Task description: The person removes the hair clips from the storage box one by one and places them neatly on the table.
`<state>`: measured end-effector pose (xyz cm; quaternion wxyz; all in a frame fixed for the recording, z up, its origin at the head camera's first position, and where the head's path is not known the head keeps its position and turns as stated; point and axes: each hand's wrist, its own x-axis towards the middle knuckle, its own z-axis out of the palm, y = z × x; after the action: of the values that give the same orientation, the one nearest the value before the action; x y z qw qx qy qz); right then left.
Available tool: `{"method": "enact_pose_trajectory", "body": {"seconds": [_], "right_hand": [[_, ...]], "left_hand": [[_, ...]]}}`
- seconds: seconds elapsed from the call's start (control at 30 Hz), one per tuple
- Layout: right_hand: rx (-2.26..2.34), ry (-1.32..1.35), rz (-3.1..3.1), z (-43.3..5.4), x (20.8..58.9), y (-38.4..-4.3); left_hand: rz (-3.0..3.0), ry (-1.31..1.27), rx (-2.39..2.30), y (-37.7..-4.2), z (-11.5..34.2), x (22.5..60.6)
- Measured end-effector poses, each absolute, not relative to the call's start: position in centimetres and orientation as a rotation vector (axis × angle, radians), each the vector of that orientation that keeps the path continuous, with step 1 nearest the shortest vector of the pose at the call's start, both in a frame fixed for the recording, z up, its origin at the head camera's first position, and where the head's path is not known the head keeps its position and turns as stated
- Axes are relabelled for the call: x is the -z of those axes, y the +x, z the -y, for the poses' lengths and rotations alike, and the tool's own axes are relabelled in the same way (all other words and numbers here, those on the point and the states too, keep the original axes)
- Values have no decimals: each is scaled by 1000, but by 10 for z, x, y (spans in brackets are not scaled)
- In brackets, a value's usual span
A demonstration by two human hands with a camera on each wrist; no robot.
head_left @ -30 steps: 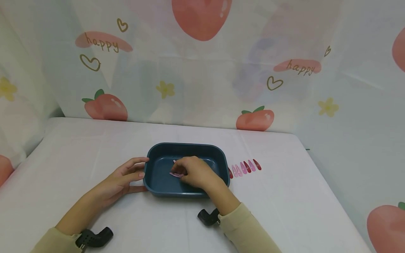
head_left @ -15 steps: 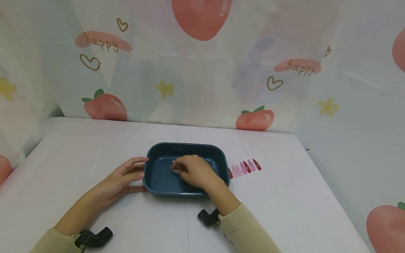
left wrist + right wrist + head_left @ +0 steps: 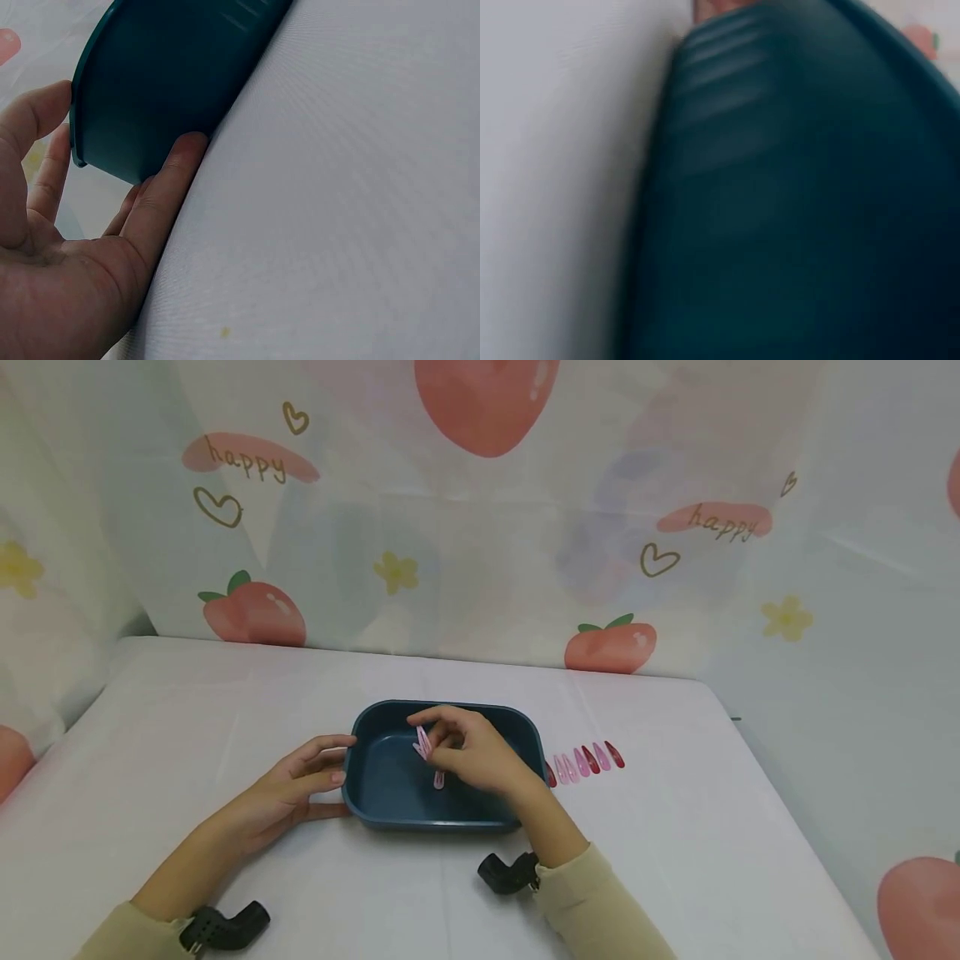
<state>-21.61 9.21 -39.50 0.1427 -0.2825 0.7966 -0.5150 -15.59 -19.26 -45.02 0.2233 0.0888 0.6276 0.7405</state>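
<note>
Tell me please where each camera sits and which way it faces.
Head: on the head, facing forward and down at the tray; left hand, right hand and sleeves show.
Left wrist: worn there, facing the tray's outside; left hand shows.
Right wrist: worn there, facing the tray's outside, blurred; a sliver of skin shows.
Both wrist views share the tray.

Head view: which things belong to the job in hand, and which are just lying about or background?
Likely part of the job:
right hand, pinching pink hair clips
pink clip below that hand
dark blue tray, touched by left hand
row of red and pink clips beside the tray

Apparently just surroundings:
black devices on both wrists
white tablecloth
printed backdrop
</note>
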Motion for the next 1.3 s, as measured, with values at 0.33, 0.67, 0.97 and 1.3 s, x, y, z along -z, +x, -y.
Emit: {"method": "enact_pose_trajectory", "body": {"seconds": [0.33, 0.67, 0.97, 1.3], "right_hand": [[1688, -716, -2150, -119, 373, -217], [1677, -639, -2243, -159, 371, -213], [1702, -612, -2262, -192, 369, -213], [1766, -569, -2355, -230, 364, -222]], "left_hand": [[-1724, 234, -2063, -156, 193, 452], [-1735, 227, -2051, -156, 191, 452], [-1742, 228, -2044, -156, 189, 451], [-1779, 196, -2029, -155, 190, 450]]}}
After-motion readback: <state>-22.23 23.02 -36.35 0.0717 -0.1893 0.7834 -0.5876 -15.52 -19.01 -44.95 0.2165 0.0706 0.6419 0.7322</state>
